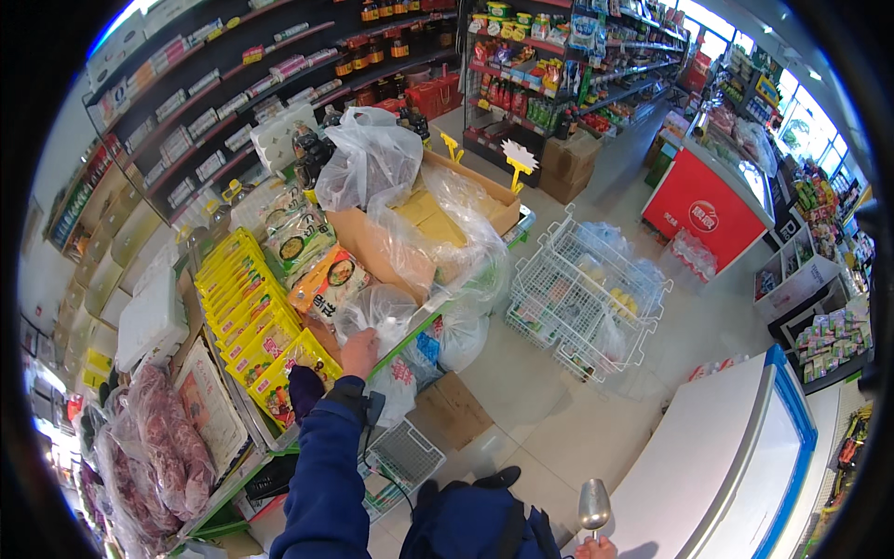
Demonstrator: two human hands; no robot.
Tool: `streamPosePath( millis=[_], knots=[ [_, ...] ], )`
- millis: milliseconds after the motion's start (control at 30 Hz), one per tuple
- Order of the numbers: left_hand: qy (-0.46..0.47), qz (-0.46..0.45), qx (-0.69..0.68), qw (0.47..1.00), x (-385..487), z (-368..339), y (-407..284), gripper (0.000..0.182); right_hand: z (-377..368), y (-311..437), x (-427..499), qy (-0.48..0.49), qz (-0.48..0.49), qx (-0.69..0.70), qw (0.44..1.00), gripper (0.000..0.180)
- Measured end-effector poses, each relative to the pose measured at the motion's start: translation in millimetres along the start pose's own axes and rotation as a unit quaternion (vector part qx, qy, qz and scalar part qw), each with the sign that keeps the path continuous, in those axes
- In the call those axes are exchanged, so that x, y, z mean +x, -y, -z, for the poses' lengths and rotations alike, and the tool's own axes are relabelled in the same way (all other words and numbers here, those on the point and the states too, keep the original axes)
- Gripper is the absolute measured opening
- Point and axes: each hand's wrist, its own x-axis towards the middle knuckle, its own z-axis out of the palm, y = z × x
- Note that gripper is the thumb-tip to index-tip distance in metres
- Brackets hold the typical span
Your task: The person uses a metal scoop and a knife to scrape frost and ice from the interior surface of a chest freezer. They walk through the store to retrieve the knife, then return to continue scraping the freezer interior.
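Observation:
My left hand (360, 353) is at a clear plastic bag (375, 311) on the display counter, its fingertips on or at the bag's lower edge; whether they grip it cannot be told. Beside it lie an orange noodle packet (328, 283) and a row of yellow seasoning packets (269, 346). A dark purple eggplant-like thing (304, 391) shows left of my wrist. My right hand (596, 548), low in the picture, holds a metal scoop (594, 504) by its handle, bowl upward. Behind the clear bag stands an open cardboard box (482, 192) lined with plastic.
White wire baskets (587, 293) with goods stand on the floor right of the counter. A flattened cardboard piece (450, 410) and another wire basket (403, 454) lie below. A chest freezer (705, 454) is at the lower right. Bagged meat (167, 447) lies at the left.

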Motion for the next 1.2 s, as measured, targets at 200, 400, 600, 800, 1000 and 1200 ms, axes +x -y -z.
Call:
streamPosePath(
  millis=[200,400,600,800,1000,1200],
  knots=[
    [-0.140,0.095,-0.312,0.935,22,42,33,0.017,15,-40,46,0.024,-0.101,0.347,0.932,0.029],
    [-0.147,0.150,-0.530,0.822,37,118,13,0.019,27,4,70,0.056,-0.150,0.179,0.971,0.035],
    [-0.077,0.149,-0.524,0.835,25,150,19,0.042,5,19,100,0.050,-0.139,0.410,0.900,0.020],
    [-0.093,0.037,-0.453,0.886,32,133,34,0.037,-19,16,115,0.037,-0.175,0.378,0.909,0.025],
    [0.000,0.052,-0.306,0.951,63,40,89,0.032,-27,15,123,0.001,-0.178,0.356,0.917,0.030],
    [-0.113,0.009,-0.200,0.973,42,-11,62,0.047,-41,-32,143,-0.001,-0.219,0.436,0.873,0.028]
  ],
)
